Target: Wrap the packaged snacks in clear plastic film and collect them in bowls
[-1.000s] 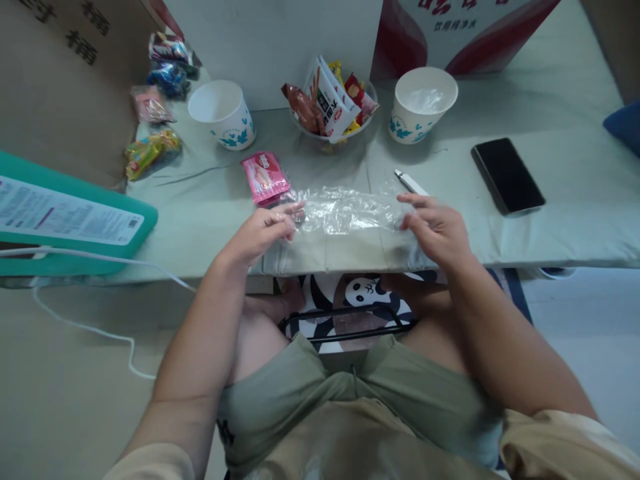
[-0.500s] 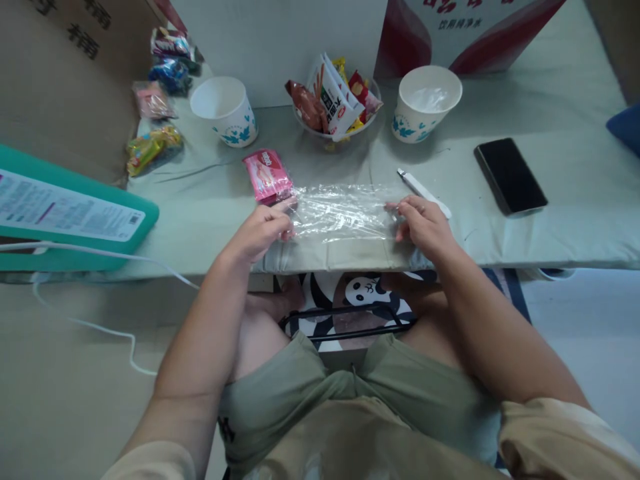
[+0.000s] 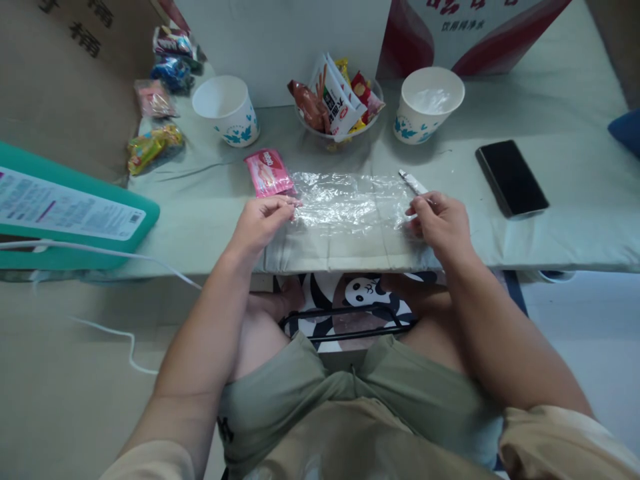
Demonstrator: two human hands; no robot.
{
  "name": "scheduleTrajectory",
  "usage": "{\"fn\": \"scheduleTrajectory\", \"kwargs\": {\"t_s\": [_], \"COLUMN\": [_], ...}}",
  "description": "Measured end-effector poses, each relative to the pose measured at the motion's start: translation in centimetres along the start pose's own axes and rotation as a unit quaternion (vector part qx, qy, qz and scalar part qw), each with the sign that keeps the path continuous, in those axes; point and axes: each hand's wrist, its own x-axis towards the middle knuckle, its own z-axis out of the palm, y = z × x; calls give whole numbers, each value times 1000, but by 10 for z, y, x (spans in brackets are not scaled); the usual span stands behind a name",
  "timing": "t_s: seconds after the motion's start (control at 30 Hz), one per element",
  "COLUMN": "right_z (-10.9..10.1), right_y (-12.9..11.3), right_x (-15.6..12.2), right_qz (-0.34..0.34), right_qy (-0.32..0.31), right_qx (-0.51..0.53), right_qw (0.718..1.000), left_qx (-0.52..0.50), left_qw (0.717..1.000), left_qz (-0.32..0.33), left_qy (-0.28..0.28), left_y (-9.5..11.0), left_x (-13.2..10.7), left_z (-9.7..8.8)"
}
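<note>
A crinkled clear plastic bag [image 3: 353, 203] lies stretched flat on the cloth-covered table between my hands. My left hand [image 3: 265, 220] is closed, pinching the bag's left edge between thumb and finger. At the opposite edge my right hand [image 3: 443, 220] pinches the film with its fingers closed. Just beyond my left fingers rests a pink snack packet [image 3: 269, 172]. A white utility knife [image 3: 413, 181] lies beyond the bag's right end, its lower part hidden by my right hand.
A bowl of wrapped snacks [image 3: 340, 127] stands at the back between a left paper cup [image 3: 227, 110] and a right paper cup [image 3: 427, 107], which holds clear film. A phone [image 3: 513, 179] lies to the right. At left are several snack packets [image 3: 155, 147] and a green container [image 3: 75, 207].
My right hand has moved a little to the right, now covering part of the knife. Wider and flatter than before, the bag is spread between both hands.
</note>
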Motion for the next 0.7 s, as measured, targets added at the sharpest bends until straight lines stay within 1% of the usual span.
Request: {"fn": "scheduleTrajectory", "kwargs": {"t_s": [0.03,0.1,0.17,0.2,0.23,0.3,0.37,0.43,0.53,0.6,0.63,0.67,0.7], "right_z": [-1,-4,-6,-6,-7,-7,-7,-6,-8,-10,-11,-10,-9], "right_y": [-1,-1,0,2,3,7,12,15,12,6,2,-1,-4], "right_x": [0,2,4,6,7,12,17,21,17,6,-1,-9,-17], "right_qz": [2,4,0,-4,-8,-27,-62,-105,-181,-244,-276,-306,-335], "right_qy": [-1,6,20,27,34,52,75,92,121,161,174,170,145], "right_qx": [3,-1,-14,-20,-29,-67,-130,-200,-287,-323,-329,-328,-319], "right_qw": [1000,1000,1000,999,999,996,987,970,933,900,886,878,875], "left_qx": [-14,-38,-36,-24,-7,39,104,177,306,392,424,447,460], "left_qw": [1000,997,991,988,987,988,984,970,936,907,896,889,885], "left_qz": [-13,-70,-131,-150,-158,-150,-139,-143,-135,-122,-115,-101,-73], "left_qy": [10,21,17,14,10,-9,-49,-89,-110,-92,-62,-20,26], "left_y": [1,5,9,11,12,12,11,11,16,22,25,28,30], "left_x": [0,-1,-2,-3,-4,-6,-9,-11,-15,-19,-21,-23,-26], "left_z": [4,13,20,22,22,20,14,10,9,11,13,14,16]}}
